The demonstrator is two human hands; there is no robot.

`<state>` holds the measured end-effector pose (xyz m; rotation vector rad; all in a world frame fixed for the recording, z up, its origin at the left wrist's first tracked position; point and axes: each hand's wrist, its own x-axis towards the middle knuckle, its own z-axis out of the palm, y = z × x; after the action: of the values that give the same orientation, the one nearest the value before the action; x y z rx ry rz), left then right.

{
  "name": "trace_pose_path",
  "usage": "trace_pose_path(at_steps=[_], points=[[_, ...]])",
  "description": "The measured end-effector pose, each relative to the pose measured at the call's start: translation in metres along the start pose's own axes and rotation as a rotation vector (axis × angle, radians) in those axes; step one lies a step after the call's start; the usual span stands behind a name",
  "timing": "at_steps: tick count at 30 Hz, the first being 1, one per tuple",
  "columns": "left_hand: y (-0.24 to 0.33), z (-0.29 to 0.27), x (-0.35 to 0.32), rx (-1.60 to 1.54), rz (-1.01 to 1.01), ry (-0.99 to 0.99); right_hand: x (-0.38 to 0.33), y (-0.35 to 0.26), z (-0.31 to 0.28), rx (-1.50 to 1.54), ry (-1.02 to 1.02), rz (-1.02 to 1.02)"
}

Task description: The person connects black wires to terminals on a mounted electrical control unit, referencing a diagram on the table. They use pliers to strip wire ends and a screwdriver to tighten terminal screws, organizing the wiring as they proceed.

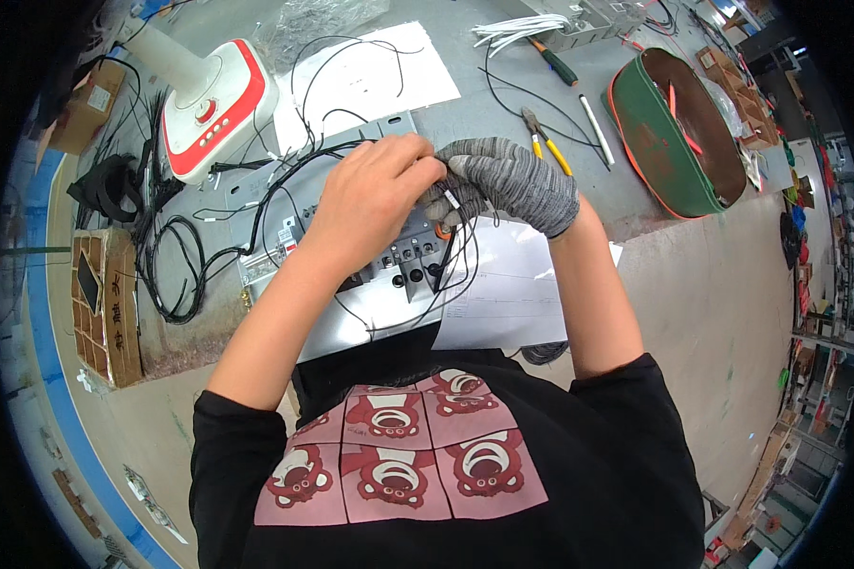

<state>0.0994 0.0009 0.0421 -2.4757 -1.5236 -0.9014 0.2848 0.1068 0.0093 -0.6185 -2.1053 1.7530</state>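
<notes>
My bare left hand (375, 194) and my right hand (514, 180), in a grey knitted glove, meet over a metal mounting plate (389, 125) that carries electrical parts. Thin black wires (451, 248) with small white marker sleeves run between my fingers. The left fingertips pinch at them, while the gloved fingers curl around them; the exact grip is partly hidden. Below my hands, a row of dark terminals (416, 277) shows on the plate. A black wire bundle (268, 194) runs left along the plate to a loose coil (199, 275).
A red-and-white fan base (220, 112) stands far left, near a divided cardboard box (114, 308). Toward the right lie yellow-handled pliers (553, 152), a white marker pen (596, 130), a green screwdriver (560, 66) and a green tool bag (650, 142). Paper sheets (503, 294) lie beside the plate.
</notes>
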Motion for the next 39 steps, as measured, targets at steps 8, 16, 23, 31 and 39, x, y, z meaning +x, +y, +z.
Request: trace_pose_path(at_steps=[8, 16, 23, 31, 39], points=[[-0.008, 0.003, 0.007, 0.061, 0.11, -0.017, 0.0, 0.016, -0.007, -0.295, 0.043, -0.379], [-0.013, 0.0, 0.0, 0.045, 0.105, 0.036, -0.025, 0.002, -0.013, 0.423, -0.082, 0.114], [-0.016, -0.009, -0.012, 0.018, 0.079, 0.133, -0.044, -0.017, 0.003, 0.129, 0.118, 0.263], [-0.01, -0.017, -0.025, -0.015, 0.013, 0.098, -0.044, -0.036, 0.058, 0.368, 0.217, 0.268], [0.051, -0.036, -0.06, -0.636, -0.826, 0.073, -0.045, -0.016, 0.102, 0.568, 0.356, 0.23]])
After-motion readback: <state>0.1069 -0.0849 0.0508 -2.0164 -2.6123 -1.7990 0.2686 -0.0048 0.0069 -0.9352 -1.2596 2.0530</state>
